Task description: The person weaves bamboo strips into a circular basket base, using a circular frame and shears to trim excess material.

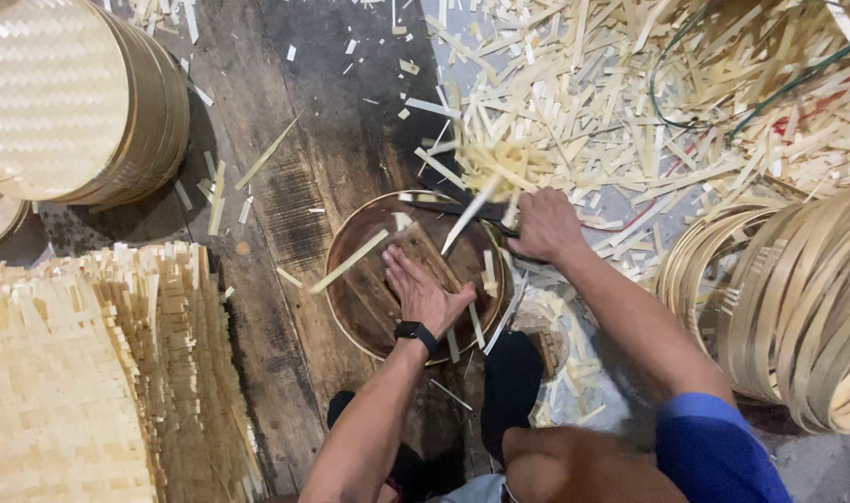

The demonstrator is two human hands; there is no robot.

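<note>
Bamboo trimming over a round hoop on a dark wooden floor.

Left hand (pixel 423 296) lies flat, fingers spread, pressing the woven piece inside the round bamboo hoop (pixel 346 312); right hand (pixel 546 226) is clenched on a dark blade handle (pixel 462 210) at the far rim (strips fly off blurred). A slip of that blade toward the pressing fingers looks like the risk, since they sit close to the cut line.

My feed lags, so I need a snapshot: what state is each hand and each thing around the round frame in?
Left hand: flat, fingers spread, pressing inside the frame.
Right hand: closed around a dark blade handle.
Round brown bamboo-rimmed frame: lying flat on the wooden floor.
Dark blade: lying across the frame's far rim.
Pale bamboo offcuts: scattered in a loose heap.
Woven bamboo mats: stacked.
Bamboo hoops: bundled upright.
</note>
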